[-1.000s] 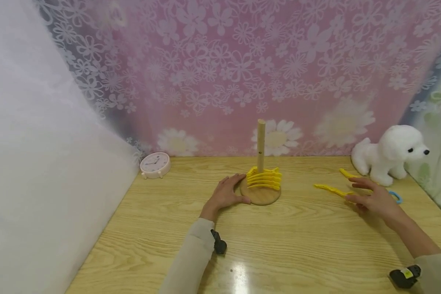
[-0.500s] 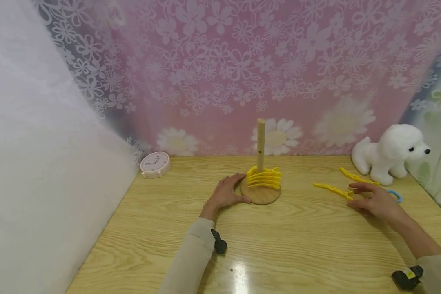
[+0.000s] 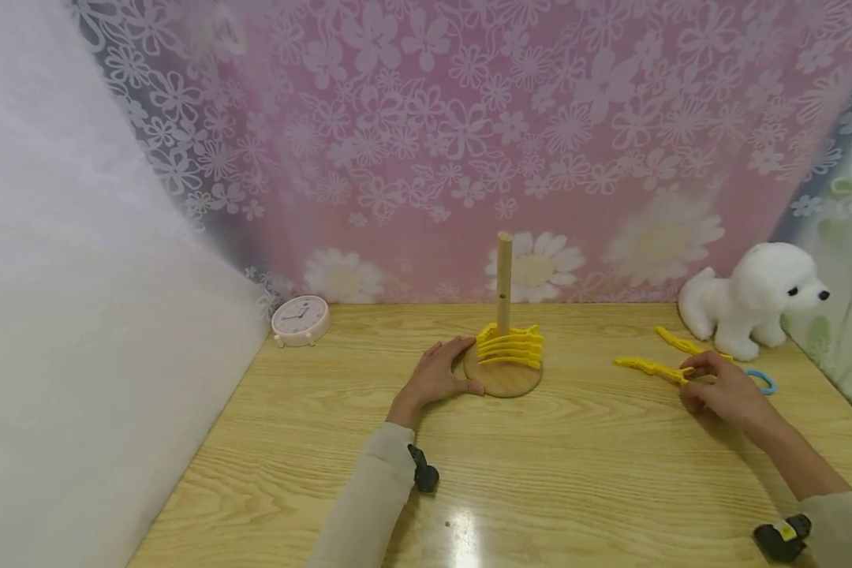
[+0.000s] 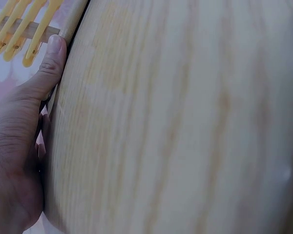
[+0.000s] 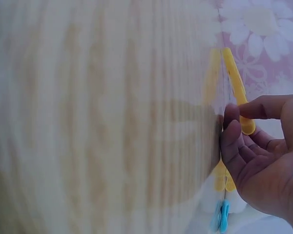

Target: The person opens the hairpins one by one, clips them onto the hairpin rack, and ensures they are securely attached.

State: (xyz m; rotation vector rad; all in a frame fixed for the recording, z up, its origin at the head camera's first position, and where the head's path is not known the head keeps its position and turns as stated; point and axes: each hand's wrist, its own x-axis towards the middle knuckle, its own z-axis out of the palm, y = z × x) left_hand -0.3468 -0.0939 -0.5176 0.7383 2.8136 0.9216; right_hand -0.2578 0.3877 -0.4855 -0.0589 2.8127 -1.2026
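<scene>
A round wooden stand (image 3: 511, 385) with an upright post (image 3: 504, 276) is at the table's middle. Several yellow curved plastic pieces (image 3: 510, 347) are stacked low around the post. My left hand (image 3: 436, 375) holds the base's left edge, fingers behind and thumb in front; in the left wrist view the thumb (image 4: 51, 61) lies against the rim. At the right, my right hand (image 3: 727, 394) pinches one end of a yellow curved plastic piece (image 3: 649, 368) between thumb and fingers. The right wrist view shows that same piece (image 5: 234, 78) slanting up from the fingertips.
Another yellow piece (image 3: 681, 341) lies behind the right hand. A blue looped piece (image 3: 763, 382) is just right of it. A white plush dog (image 3: 752, 296) stands at the back right, a pink clock (image 3: 300, 320) at the back left. A flowered curtain (image 3: 433, 158) hangs behind the table.
My right hand has drawn its fingertips together on the near yellow piece, which has shifted slightly right. The left hand and the stand have stayed in place.
</scene>
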